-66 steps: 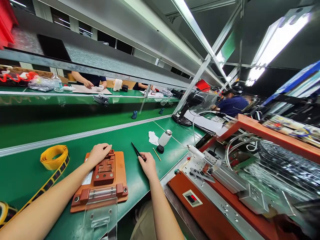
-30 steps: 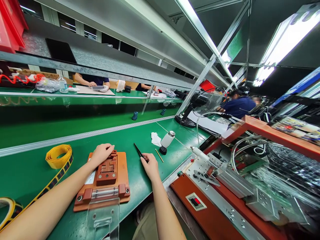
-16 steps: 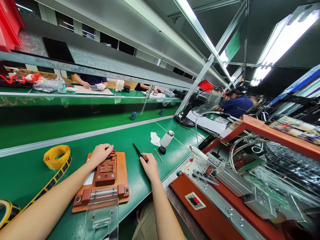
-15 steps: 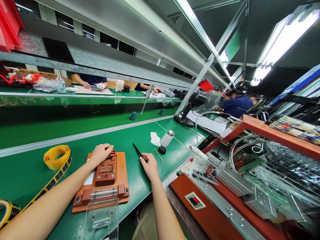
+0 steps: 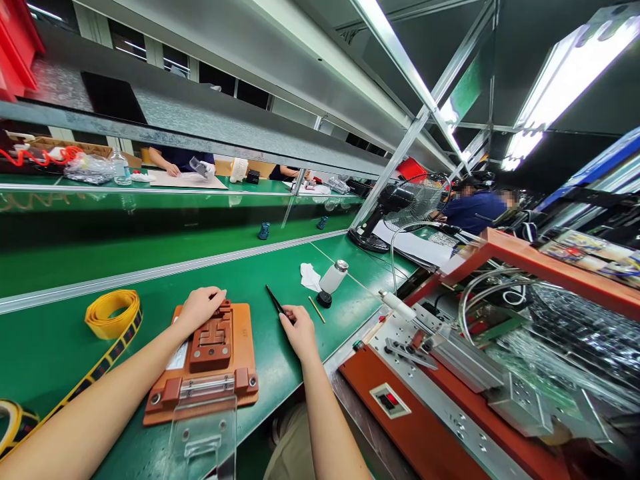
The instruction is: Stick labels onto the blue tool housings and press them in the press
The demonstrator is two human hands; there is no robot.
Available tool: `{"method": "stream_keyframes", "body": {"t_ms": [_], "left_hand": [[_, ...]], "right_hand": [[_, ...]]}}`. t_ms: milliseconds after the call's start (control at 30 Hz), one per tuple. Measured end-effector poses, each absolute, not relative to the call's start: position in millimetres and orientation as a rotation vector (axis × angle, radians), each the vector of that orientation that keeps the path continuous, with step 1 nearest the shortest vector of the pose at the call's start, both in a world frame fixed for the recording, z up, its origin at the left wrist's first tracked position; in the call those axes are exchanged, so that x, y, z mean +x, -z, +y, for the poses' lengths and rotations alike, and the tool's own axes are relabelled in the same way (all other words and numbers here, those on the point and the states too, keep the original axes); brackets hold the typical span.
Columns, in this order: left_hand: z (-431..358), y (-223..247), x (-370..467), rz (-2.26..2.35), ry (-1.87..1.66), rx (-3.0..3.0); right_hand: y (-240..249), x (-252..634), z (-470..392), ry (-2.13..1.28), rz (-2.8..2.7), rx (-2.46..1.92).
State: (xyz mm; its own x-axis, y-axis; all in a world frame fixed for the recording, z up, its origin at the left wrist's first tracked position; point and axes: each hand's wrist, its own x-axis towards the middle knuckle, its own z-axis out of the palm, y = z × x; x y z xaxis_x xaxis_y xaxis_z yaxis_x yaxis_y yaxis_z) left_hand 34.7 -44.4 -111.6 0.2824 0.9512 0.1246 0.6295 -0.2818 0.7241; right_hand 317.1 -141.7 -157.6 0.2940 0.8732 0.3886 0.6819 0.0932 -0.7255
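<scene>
My left hand (image 5: 201, 308) lies on the far end of a brown jig (image 5: 243, 340), its fingers closed over the top edge. What the fingertips press on there is hidden. The jig has a raised block with a cut-out recess, and a clear hinged plate (image 5: 205, 433) hangs towards me at its near end. To the right of it, my right hand (image 5: 299, 328) is closed around black tweezers (image 5: 273, 298), whose tips point up and left above the green bench. A thin wooden stick (image 5: 317, 309) and a black cap (image 5: 325, 299) are just beyond this hand.
A white bottle (image 5: 333, 276) stands beside a crumpled tissue (image 5: 310, 276). Yellow tape (image 5: 113, 313) coils at left. A red-brown machine (image 5: 400, 407) borders the bench at right, with a black fan (image 5: 385, 207) behind. Small blue parts (image 5: 264, 231) sit on the green conveyor. Co-workers sit beyond.
Both my hands hold their places. The small blue parts have shifted slightly left. Across the conveyor, a co-worker's gloved hand has lifted and tilted a grey flat object.
</scene>
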Motion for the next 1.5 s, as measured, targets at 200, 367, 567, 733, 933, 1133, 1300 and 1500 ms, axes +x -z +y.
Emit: {"method": "stream_keyframes", "body": {"t_ms": [200,367,567,733,933,1133,1300,1500], "left_hand": [[-45.0,110.8,34.9,1.399,-0.761,1.997],[-45.0,110.6,34.8,1.396,-0.766,2.007],[-44.5,111.3,34.9,1.403,-0.767,2.007],[-44.3,112.9,34.5,1.401,-0.759,2.004],[-45.4,110.8,34.6,1.413,-0.742,2.002],[-48.1,108.4,35.1,1.422,-0.72,1.993],[-49.9,108.9,36.4,1.424,-0.71,1.971],[-50.2,112.0,39.4,1.437,-0.704,1.935]], "right_hand": [[158.1,316.9,-141.5,-0.255,-1.438,-1.645],[158.2,316.8,-141.6,-0.256,-1.438,-1.648],[158.0,316.5,-142.1,-0.257,-1.445,-1.649],[157.7,317.2,-142.2,-0.257,-1.45,-1.654],[157.3,316.4,-143.1,-0.243,-1.455,-1.66],[159.9,315.9,-143.6,-0.199,-1.454,-1.677],[163.3,314.4,-149.8,-0.139,-1.443,-1.698],[135.9,319.1,-136.6,0.069,-1.567,-1.646]]}}
